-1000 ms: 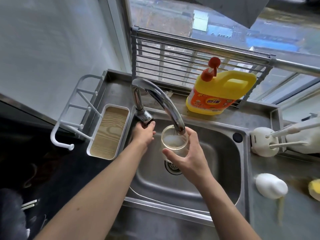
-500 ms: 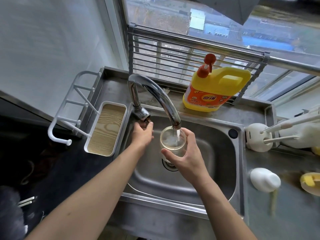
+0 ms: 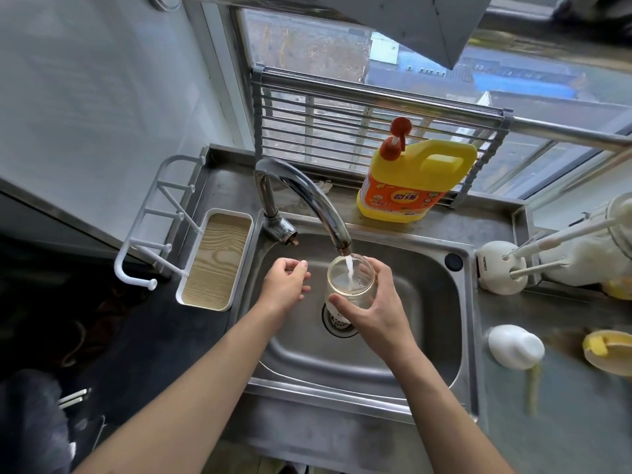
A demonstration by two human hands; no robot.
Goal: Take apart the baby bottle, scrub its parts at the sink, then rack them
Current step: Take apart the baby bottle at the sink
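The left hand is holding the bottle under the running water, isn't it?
Not quite. The head view shows the right hand holding the bottle under the running water from the tap. The left hand holds nothing and hovers beside the bottle over the sink.

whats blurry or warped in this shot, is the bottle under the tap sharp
Head view: centre sharp, the clear glass bottle in the right hand crisp; head view's right edge smeared, the white egg-shaped object and yellow object streaked; wide-angle lens bows the front rim of the stainless steel sink; soft window daylight.
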